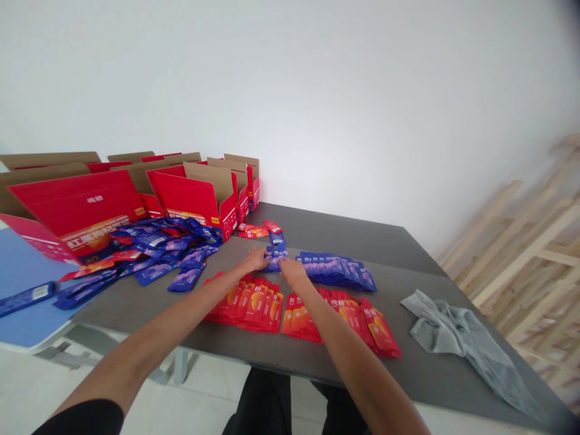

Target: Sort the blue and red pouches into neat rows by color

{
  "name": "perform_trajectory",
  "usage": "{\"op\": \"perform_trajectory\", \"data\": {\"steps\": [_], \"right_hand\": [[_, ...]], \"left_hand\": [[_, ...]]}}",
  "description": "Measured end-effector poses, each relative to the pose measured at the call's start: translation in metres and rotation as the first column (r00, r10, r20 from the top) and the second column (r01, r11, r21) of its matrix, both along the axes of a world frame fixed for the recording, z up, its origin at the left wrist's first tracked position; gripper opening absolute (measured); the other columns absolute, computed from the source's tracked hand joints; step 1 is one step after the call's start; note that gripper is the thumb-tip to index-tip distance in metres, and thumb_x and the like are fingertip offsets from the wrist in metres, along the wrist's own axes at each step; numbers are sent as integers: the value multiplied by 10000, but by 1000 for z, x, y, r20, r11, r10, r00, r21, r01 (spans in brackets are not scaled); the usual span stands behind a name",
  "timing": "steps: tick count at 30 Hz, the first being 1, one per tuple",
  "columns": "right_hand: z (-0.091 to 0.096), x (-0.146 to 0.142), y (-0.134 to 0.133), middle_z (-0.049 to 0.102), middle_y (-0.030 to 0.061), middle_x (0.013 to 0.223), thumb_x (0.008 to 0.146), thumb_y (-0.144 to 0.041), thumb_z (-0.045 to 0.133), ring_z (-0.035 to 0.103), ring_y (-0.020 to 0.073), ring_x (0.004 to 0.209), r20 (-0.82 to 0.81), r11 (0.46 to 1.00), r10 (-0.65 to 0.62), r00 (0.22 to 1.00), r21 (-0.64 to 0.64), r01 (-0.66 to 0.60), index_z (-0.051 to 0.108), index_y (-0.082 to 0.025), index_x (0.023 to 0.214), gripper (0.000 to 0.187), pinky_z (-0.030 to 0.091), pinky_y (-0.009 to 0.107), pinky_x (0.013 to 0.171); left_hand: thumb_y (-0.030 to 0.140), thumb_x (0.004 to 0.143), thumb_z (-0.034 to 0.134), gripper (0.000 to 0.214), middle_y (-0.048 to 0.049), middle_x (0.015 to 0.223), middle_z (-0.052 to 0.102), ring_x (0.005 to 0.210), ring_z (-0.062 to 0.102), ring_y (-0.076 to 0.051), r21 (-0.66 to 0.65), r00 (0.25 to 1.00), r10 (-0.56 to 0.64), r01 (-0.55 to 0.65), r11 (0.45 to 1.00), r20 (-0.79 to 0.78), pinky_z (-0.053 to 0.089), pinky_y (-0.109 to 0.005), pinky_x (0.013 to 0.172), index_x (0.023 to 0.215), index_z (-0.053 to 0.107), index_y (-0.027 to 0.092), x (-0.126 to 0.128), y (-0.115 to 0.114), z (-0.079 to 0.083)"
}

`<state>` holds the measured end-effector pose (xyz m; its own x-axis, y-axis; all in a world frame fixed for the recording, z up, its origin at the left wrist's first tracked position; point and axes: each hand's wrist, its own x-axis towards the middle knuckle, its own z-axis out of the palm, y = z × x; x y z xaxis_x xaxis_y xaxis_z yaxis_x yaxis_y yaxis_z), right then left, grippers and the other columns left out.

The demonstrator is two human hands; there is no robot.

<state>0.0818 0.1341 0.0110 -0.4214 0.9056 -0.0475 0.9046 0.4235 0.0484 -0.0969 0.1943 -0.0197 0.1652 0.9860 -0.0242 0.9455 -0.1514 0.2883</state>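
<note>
Both hands are at a small stack of blue-purple sachets (273,261) near the middle of the dark table. My left hand (257,258) grips its left edge with bent fingers. My right hand (290,269) pinches the right side, the fingertips partly hidden. Just right of it, a fanned row of blue sachets (335,270) lies flat. Nearer to me are two overlapping groups of red sachets, a left one (251,305) and a right one (348,317), the latter partly under my right forearm. Behind my hands lie another blue sachet (277,240) and a few red sachets (254,231).
Open red cartons (193,190) with raised flaps stand along the back left. A loose heap of blue and red sachets (158,248) spreads before them, reaching a blue tabletop (27,260). A crumpled clear plastic bag (439,326) lies right; wooden frames (534,266) stand beyond.
</note>
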Motion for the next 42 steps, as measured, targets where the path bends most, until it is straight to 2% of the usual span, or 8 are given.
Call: {"op": "perform_trajectory", "data": {"steps": [9,16,19,22,24,28,37,42], "right_hand": [[-2,3,0,713,218,1258,1023,-126,519,723,260,1155,15,1000,28,999,0,-28,631,-140,1329,326,554,324,924],[-2,6,5,718,215,1252,1010,-158,549,694,266,1195,16,999,43,999,6,-43,654,-141,1310,318,509,362,1001],[-2,10,8,718,190,1270,1021,-266,587,676,277,1215,9,999,41,999,1,-41,652,-152,1316,323,495,383,1023],[-5,11,9,697,179,1313,1023,-448,609,654,294,1240,-6,999,34,999,4,-34,591,-163,1403,476,483,417,1047],[-7,10,9,654,182,1383,1007,-486,634,618,302,1290,-14,999,31,999,13,-31,539,-179,1464,559,471,428,1063],[-11,10,8,575,181,1481,1017,-408,634,574,289,1343,-20,999,35,999,20,-35,544,-200,1464,500,464,402,1064],[-9,17,12,634,115,1442,1009,-281,654,596,235,1332,-26,994,100,995,-28,-101,570,-215,1434,438,377,383,1149],[-7,16,8,628,135,1445,1013,-281,654,582,243,1354,-35,996,87,996,-28,-88,575,-209,1434,434,375,399,1157]], "left_hand": [[411,911,623,418,-83,1230,713,1254,610,-277,18,999,-17,16,1000,31,470,-387,1095,1286,669,231,-13,3,-15],[425,920,605,414,-95,1214,703,1266,594,-291,38,998,-18,16,999,52,456,-397,1109,1271,674,215,-12,9,-20],[421,920,604,405,-91,1201,711,1254,600,-288,49,998,-23,20,999,65,464,-399,1100,1267,675,224,-11,7,-20],[410,925,603,400,-101,1220,709,1276,589,-298,59,997,-22,18,998,74,460,-408,1107,1270,674,221,-11,3,-17],[401,917,618,394,-99,1230,713,1294,578,-306,60,997,-25,21,998,76,453,-416,1116,1265,677,225,-10,1,-15],[409,878,671,409,-91,1222,726,1278,591,-310,42,997,-28,25,999,72,462,-405,1107,1245,687,229,-9,0,-10],[432,894,627,438,-110,1252,707,1305,587,-305,22,999,2,-3,1000,52,446,-407,1127,1271,656,211,-5,-3,-7],[443,887,647,452,-97,1266,717,1261,626,-290,33,999,32,-32,999,14,489,-361,1067,1285,647,227,-2,-6,6]]}}
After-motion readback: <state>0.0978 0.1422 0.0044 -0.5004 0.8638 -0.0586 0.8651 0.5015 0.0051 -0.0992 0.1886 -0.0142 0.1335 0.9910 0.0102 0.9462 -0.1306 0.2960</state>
